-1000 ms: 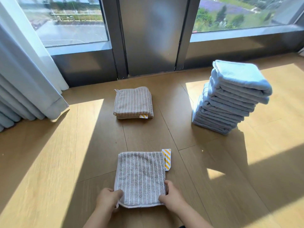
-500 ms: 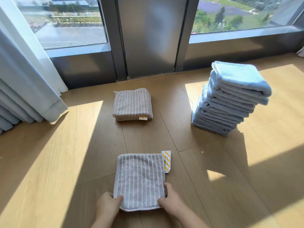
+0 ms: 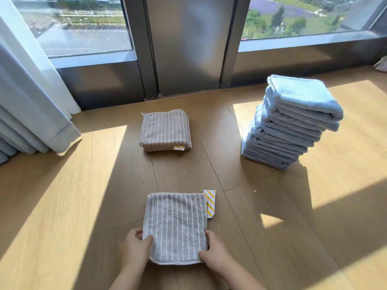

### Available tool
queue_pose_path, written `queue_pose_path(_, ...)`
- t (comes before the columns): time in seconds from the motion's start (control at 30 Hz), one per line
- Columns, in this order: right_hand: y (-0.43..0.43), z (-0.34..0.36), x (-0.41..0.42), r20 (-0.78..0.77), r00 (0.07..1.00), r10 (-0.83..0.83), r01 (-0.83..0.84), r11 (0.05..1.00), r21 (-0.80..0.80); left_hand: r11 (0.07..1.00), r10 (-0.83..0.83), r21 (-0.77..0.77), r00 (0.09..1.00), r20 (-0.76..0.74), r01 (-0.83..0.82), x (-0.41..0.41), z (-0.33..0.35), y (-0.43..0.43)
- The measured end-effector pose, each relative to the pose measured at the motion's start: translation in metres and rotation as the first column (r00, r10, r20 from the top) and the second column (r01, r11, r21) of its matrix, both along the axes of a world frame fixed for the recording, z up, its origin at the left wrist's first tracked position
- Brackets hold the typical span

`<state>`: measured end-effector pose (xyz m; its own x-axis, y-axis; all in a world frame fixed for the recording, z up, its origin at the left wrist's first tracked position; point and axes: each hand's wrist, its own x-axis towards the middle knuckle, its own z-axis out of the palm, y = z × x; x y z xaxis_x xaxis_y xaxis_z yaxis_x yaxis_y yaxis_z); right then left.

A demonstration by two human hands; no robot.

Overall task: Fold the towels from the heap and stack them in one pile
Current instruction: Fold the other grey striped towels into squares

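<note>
1. Sunlit wooden floor (image 3: 240, 206) runs up to tall windows (image 3: 83, 24) with a grey metal panel (image 3: 188, 45) between them. A pale curtain (image 3: 31, 97) hangs at the left, its hem resting on the boards.
2. Nearest the person, a grey striped towel (image 3: 176, 227) lies flat on the floor, folded to a rough square, its stripes running away from the camera. A yellow-and-white tag (image 3: 210, 203) sticks out at its far right corner.
3. The left hand (image 3: 134, 250) grips the towel's near left corner, with the thumb on top of the cloth and the fingers (image 3: 137, 232) curled round the left edge.
4. The right hand (image 3: 215, 254) holds the near right corner the same way, thumb pressed on top and fingers clamped on the right edge.
5. The white near hem curves between the two hands.
6. Farther off, toward the metal panel, a low beige striped pile (image 3: 165, 130) of folded towels sits on the floor. I cannot tell how many it holds.
7. Well apart to the right stands a tall blue stack (image 3: 291, 124) of folded towels, its upper layers shifted rightward over the lower ones.
</note>
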<state>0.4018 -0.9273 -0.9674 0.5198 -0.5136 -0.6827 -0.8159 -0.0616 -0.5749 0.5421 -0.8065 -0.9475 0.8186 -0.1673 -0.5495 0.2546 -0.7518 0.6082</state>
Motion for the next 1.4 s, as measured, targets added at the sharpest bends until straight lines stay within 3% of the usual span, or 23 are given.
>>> queue_pose_path(0.23,0.002,-0.004,-0.001,-0.014,1.000,0.021,-0.021,0.999,-0.036,0.996,0.014,0.086,0.969,-0.245,0.008,-0.011,-0.004,0.003)
queue_pose_path(0.43,0.002,-0.005,0.001,-0.022,0.999,0.039,-0.040,0.998,-0.040,0.929,-0.297,0.235,0.955,0.006,0.288,-0.019,0.000,0.008)
queue_pose_path(0.5,0.002,-0.004,0.001,-0.019,0.999,0.042,-0.042,0.998,-0.044,0.925,-0.347,0.193,0.935,0.074,0.328,-0.021,0.002,0.008)
queue_pose_path(0.63,0.002,-0.003,0.000,-0.020,0.999,0.050,-0.051,0.998,-0.048,0.965,-0.239,-0.099,0.969,0.059,0.244,-0.020,0.015,-0.005)
queue_pose_path(0.73,0.001,-0.003,0.000,-0.016,0.999,0.049,-0.050,0.997,-0.055,0.985,0.020,-0.172,0.997,-0.070,-0.032,-0.009,0.014,-0.014)
queue_pose_path(0.8,0.001,-0.003,0.000,-0.010,0.999,0.050,-0.050,0.997,-0.054,0.975,0.097,-0.184,0.983,-0.159,-0.126,0.000,0.013,-0.015)
queue_pose_path(0.9,0.001,-0.003,0.000,-0.007,0.999,0.043,-0.043,0.998,-0.045,0.980,0.027,-0.186,0.980,-0.197,-0.064,0.010,0.013,-0.016)
queue_pose_path(1.03,0.001,-0.005,0.001,-0.007,0.999,0.044,-0.045,0.998,-0.045,0.963,-0.150,-0.235,0.986,-0.071,0.129,0.014,0.017,-0.017)
queue_pose_path(1.13,0.000,-0.005,0.001,-0.001,0.999,0.048,-0.048,0.998,-0.052,0.962,-0.124,-0.246,0.992,-0.022,0.115,0.018,0.013,-0.014)
queue_pose_path(1.3,0.001,-0.008,0.000,0.025,1.000,0.008,-0.007,0.999,-0.041,0.996,-0.083,-0.043,0.996,-0.015,0.083,0.019,-0.005,-0.001)
queue_pose_path(1.4,0.003,-0.009,-0.001,0.093,0.988,-0.122,0.120,0.992,0.027,0.994,-0.061,-0.097,0.994,-0.088,0.053,0.009,-0.009,0.004)
